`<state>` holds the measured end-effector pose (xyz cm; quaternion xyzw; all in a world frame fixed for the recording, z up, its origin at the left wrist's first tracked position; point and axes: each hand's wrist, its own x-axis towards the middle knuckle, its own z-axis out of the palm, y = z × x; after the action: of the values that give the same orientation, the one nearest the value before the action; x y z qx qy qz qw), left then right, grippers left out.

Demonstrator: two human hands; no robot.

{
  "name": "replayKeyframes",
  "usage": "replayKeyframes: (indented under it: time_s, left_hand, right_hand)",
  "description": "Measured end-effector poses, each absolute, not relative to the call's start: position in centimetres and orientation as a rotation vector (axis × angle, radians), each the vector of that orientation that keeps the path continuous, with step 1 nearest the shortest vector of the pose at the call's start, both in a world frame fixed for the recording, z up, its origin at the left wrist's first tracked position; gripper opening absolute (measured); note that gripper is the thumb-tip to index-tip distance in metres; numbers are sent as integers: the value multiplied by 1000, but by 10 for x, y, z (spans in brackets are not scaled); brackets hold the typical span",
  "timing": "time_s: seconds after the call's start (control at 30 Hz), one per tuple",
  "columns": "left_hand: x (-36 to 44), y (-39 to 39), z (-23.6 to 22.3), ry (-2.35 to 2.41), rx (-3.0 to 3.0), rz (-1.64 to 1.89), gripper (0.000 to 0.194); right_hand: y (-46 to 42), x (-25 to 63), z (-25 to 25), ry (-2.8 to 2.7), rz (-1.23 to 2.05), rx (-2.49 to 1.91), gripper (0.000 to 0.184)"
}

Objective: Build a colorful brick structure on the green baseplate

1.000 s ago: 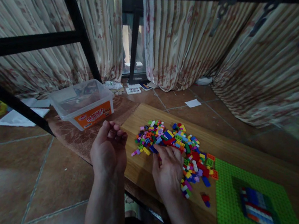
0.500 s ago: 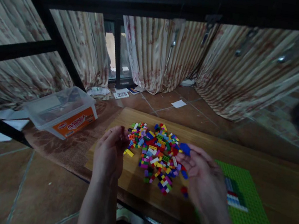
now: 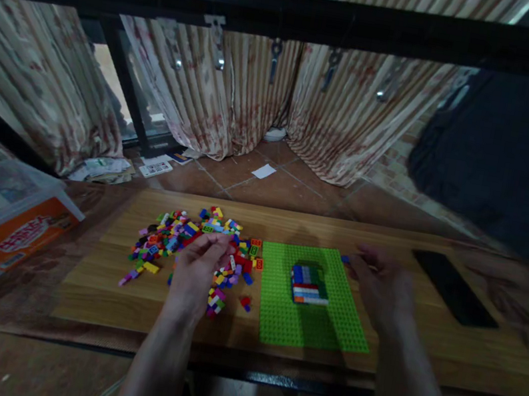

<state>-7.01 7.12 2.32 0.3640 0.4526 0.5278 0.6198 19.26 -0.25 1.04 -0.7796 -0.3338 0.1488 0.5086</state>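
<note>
My right hand [image 3: 379, 285] is by the right edge of the green baseplate [image 3: 274, 321], its fingers closed on a small blue brick [image 3: 345, 259] that peeks out at the fingertips. On the baseplate sits a block of joined bricks [image 3: 309, 285] in blue, green, red and white rows. Over the heap of loose coloured bricks [image 3: 172, 230], my left hand [image 3: 196, 268] is pinched; whatever lies between its fingers is hidden. A small red and blue piece [image 3: 245, 303] lies apart from the heap, left of the baseplate.
The wooden table [image 3: 91, 291] carries everything, with a black phone-like slab [image 3: 455, 289] at its right. A clear plastic box [image 3: 12, 217] with an orange label stands at the left. A dark bar [image 3: 285, 15] crosses in front of curtains [image 3: 240, 99].
My view has turned to the right, bringing the whole baseplate and black slab into sight. My right hand has carried the blue brick from the heap to the baseplate's right side.
</note>
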Motion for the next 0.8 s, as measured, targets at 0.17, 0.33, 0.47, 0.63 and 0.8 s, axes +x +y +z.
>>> replayKeyframes:
  time_s: [0.17,0.33,0.47,0.63,0.8]
  left_hand:
    - [-23,57,3,1024,1089,1039,17]
    - [6,52,-18,1058,1409,970,14]
    - [15,50,-20,1130,1511,889,15]
    - [20,51,-22,1136,1536,874,15]
    - [23,50,-27,1084,1496,887,14]
  right_hand:
    - [-13,212,-4,-1004,464,-1979,32]
    - [-17,212,-4,-1182,610,-1935,23]
    - [-18,211,-1,-1306,677,-1900,18]
    - [-13,206,-4,-1318,709,-1893,18]
    - [-6,198,-9,-1273,632,-1883,23]
